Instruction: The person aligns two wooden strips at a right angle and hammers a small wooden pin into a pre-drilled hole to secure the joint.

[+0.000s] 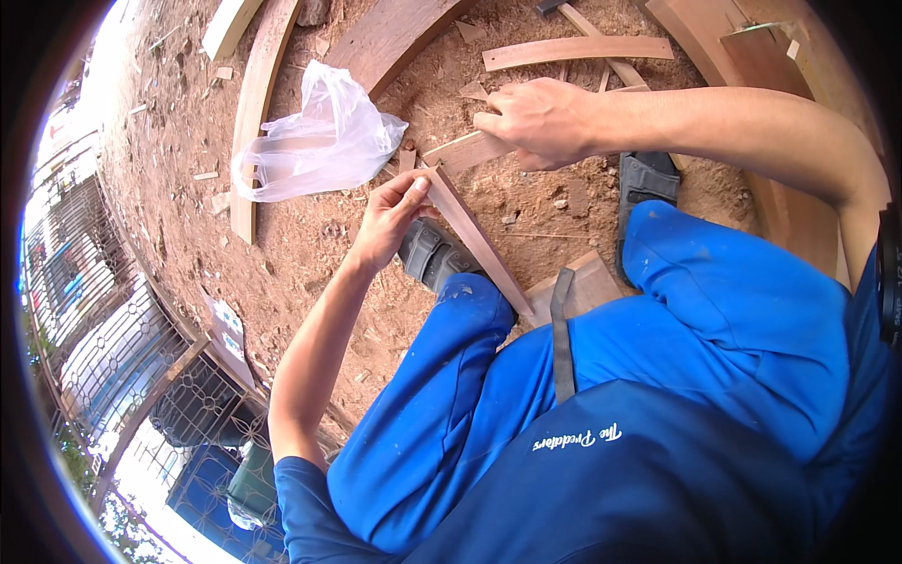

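My left hand [393,218] pinches the far end of a narrow wooden strip [477,235], thumb on top. The strip slants down to the right, its near end between my knees. At the pinched end it meets a flat wooden slat [467,151], forming a corner; whether they are fastened I cannot tell. My right hand [543,122] is closed over that slat, thumb on the near side and fingers on the far side. The hand hides the slat's middle. A wooden board [587,282] lies between my legs, a dark strap across it.
A crumpled clear plastic bag [329,141] lies left of my hands over a long wooden piece [254,113]. Beyond are a curved slat [578,53], a hammer [587,28] and a wide curved board [385,42]. Large wooden parts stand at right; a metal fence [122,376] is at left.
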A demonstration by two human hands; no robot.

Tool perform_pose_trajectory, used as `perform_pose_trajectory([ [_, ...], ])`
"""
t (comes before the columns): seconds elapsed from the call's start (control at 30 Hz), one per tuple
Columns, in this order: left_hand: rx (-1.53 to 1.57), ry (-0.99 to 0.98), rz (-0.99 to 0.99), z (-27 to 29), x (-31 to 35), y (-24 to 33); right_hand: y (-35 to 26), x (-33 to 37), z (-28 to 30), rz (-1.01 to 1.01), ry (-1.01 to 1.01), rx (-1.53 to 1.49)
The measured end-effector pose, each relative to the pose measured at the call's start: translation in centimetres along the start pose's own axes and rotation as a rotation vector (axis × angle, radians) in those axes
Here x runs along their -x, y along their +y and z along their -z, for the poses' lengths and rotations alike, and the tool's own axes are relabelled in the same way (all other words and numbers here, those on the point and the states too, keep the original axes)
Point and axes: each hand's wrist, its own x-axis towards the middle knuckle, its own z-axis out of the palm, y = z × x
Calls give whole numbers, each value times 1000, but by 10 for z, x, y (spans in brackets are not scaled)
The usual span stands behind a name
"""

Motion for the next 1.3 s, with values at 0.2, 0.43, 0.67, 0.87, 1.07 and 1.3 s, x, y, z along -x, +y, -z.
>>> perform_pose_trajectory([
  [0.2, -67, 36, 2, -1, 0, 2, 0, 1, 2, -19, 61, 17],
  [0.43, -90, 42, -4, -5, -2, 2, 5, 2, 2, 21, 75, 16],
  [0.67, -121, 45, -12, -9, -1, 6, 8, 4, 3, 22, 90, 5],
  [0.87, -195, 116, -41, -17, 1, 9, 6, 1, 3, 80, 125, -8],
  [1.07, -340, 203, -52, -15, -1, 10, 8, -3, 8, 126, 114, -174],
  [1.3, -583, 293, -38, -11, -2, 16, 11, 4, 16, 55, -22, -439],
])
